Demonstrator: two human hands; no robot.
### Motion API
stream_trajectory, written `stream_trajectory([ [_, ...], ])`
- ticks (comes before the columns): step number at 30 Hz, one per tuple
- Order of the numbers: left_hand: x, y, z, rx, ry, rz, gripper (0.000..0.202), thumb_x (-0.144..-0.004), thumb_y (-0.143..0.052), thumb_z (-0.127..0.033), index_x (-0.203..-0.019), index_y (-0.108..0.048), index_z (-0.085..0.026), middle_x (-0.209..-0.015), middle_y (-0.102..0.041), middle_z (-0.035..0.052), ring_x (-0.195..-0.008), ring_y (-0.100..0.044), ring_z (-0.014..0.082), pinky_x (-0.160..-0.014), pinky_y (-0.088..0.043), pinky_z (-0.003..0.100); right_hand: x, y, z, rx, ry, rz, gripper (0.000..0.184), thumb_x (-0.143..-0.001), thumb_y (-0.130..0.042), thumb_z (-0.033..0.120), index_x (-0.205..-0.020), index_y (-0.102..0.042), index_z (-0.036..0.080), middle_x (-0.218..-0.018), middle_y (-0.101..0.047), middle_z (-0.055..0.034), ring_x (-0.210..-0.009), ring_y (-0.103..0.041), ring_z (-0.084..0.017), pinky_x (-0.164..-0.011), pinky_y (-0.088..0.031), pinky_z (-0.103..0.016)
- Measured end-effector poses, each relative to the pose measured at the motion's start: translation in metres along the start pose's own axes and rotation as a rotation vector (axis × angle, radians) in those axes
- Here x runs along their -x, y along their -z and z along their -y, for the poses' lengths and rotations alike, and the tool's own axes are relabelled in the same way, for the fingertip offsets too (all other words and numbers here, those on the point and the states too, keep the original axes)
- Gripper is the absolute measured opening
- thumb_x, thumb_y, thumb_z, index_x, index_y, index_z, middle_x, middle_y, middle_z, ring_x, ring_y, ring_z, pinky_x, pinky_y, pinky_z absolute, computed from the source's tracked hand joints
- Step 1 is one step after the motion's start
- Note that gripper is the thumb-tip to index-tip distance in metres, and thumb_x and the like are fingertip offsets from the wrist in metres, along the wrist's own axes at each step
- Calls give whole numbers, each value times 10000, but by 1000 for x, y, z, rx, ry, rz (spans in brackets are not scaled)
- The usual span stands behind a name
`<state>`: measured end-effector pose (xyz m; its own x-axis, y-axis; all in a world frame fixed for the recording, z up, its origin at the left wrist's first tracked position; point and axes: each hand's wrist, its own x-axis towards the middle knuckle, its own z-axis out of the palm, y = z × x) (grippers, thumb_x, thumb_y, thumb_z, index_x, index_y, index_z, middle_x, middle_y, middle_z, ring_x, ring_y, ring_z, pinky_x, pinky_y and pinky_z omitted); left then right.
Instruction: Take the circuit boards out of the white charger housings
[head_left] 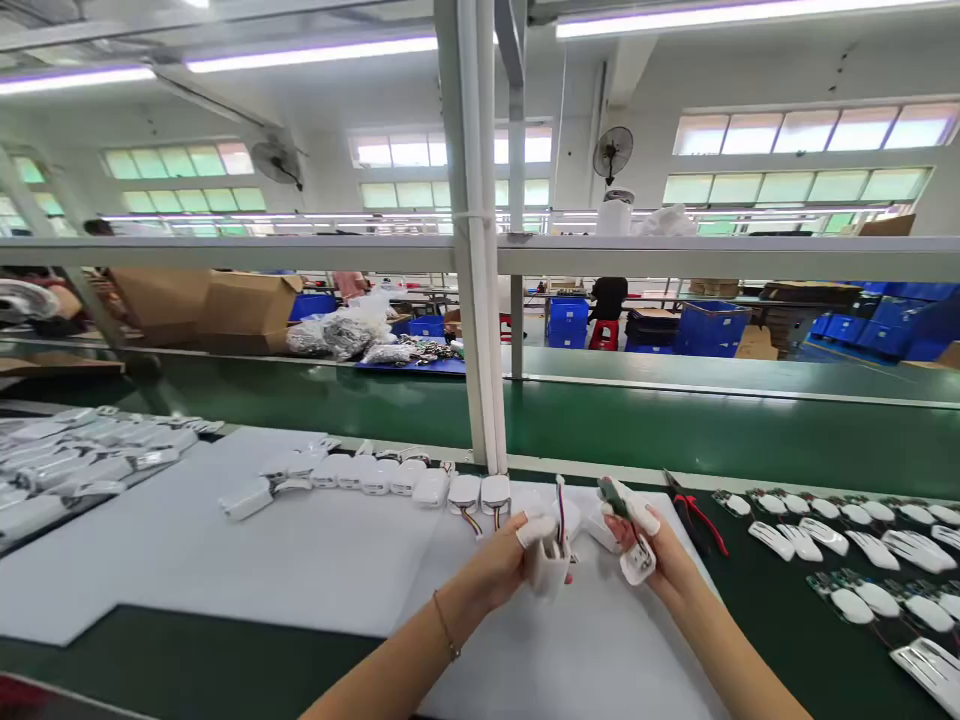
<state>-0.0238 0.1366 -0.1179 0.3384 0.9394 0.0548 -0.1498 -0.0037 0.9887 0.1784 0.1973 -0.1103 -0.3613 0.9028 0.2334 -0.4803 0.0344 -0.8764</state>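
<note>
My left hand [501, 566] grips a white plastic housing [550, 566] with coloured wires [561, 508] sticking up out of it. My right hand [654, 560] holds a small green circuit board [613, 494] at the fingertips and a white plastic cover [638, 561] lower in the palm. White finger cots cover several fingertips. Both hands hover close together over a white foam sheet [300, 560] on the bench. A curved row of white housings [390, 478] with wires lies on the sheet just beyond my hands.
Red-handled cutters [701, 520] lie right of my hands. White covers and green boards [862, 560] are spread at right, more white parts [75, 460] at far left. A white frame post [480, 300] rises ahead; behind it runs a green conveyor [675, 420], with cardboard boxes and blue crates beyond.
</note>
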Motion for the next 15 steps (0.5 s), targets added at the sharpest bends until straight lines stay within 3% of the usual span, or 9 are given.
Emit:
stream_trajectory([
  [3, 9, 7, 9, -86, 55, 86, 474, -774, -647, -635, -793, -581, -166, -653, -565, 16, -544, -524, 113, -502, -416, 221, 15, 3, -5, 35, -39, -20, 377, -629, -932, 295, -922, -726, 179, -848, -677, -13, -707, -613, -128, -652, -535, -217],
  [5, 20, 8, 12, -134, 83, 162, 399, -727, -751, -536, -841, -655, -166, -730, -580, 20, -587, -541, 113, -544, -437, 226, 22, 3, -8, 56, -88, -30, 403, -579, -951, 296, -910, -740, 208, -811, -665, 0, -699, -616, -131, -625, -521, -199],
  [8, 33, 7, 7, -375, 46, 228, 264, -731, -784, -377, -949, -744, -233, -964, -564, 42, -780, -564, 141, -673, -477, 244, 28, 2, -12, 77, -179, -24, 456, -647, -908, 349, -1052, -720, 254, -834, -669, -1, -670, -645, -151, -583, -523, -226],
  [12, 40, 9, -3, -744, -143, 178, 63, -841, -708, -315, -843, -742, -262, -945, -625, 32, -935, -564, 188, -878, -443, 307, 31, -1, -14, 97, -261, 38, 712, -723, -840, 387, -1361, -547, 273, -723, -664, -2, -511, -631, -157, -469, -490, -230],
  [15, 43, 15, -6, -800, -311, 10, 183, -930, -606, -320, -798, -676, -214, -800, -669, 17, -775, -577, 155, -766, -441, 284, 35, 0, -17, 83, -284, 80, 817, -740, -811, 409, -1453, -429, 296, -660, -631, 22, -434, -612, -165, -381, -454, -214],
])
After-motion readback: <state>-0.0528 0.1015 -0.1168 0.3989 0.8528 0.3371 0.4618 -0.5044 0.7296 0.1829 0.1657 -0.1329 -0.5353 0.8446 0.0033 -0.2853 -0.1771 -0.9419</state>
